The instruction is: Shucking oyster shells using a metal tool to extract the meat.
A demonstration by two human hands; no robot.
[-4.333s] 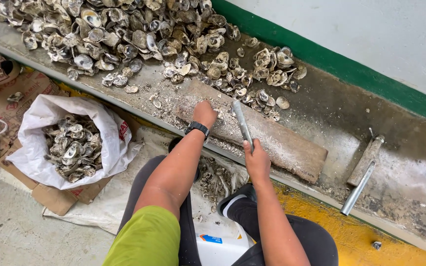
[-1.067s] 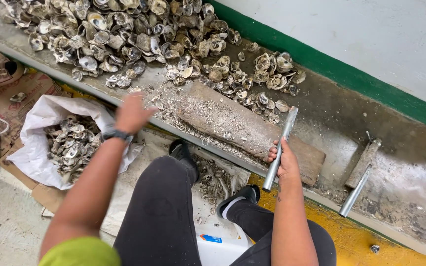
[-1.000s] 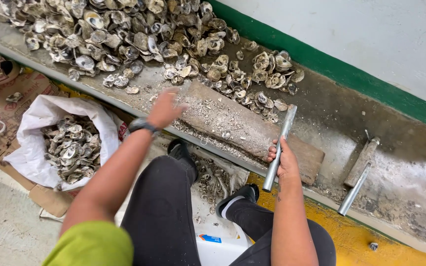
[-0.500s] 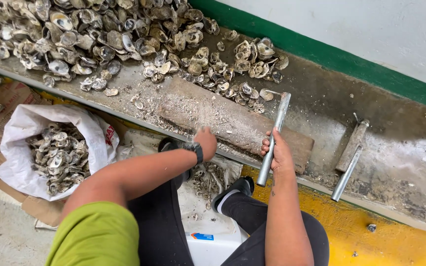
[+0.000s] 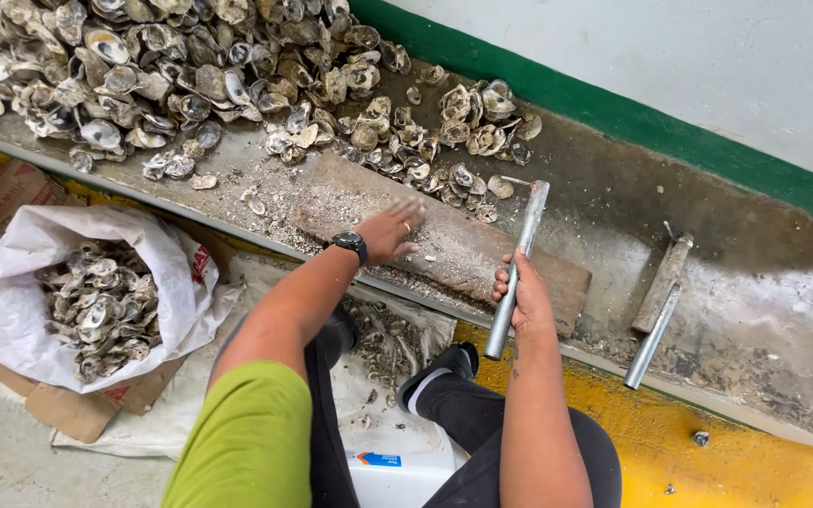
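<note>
While your right hand [image 5: 522, 293] is clenching around a dull grey metal bar [image 5: 517, 267], holding it slanted over the near end of the wooden block [image 5: 444, 243], your left hand [image 5: 390, 231] is lying released, fingers spread, palm down on the block's gritty, shell-flecked top. The block is sitting on the rough concrete worktop [image 5: 755, 310], just beside a heap of ridged grey oyster shells [image 5: 190, 66], and a white sack [image 5: 21, 254] of shells is standing by your left knee.
</note>
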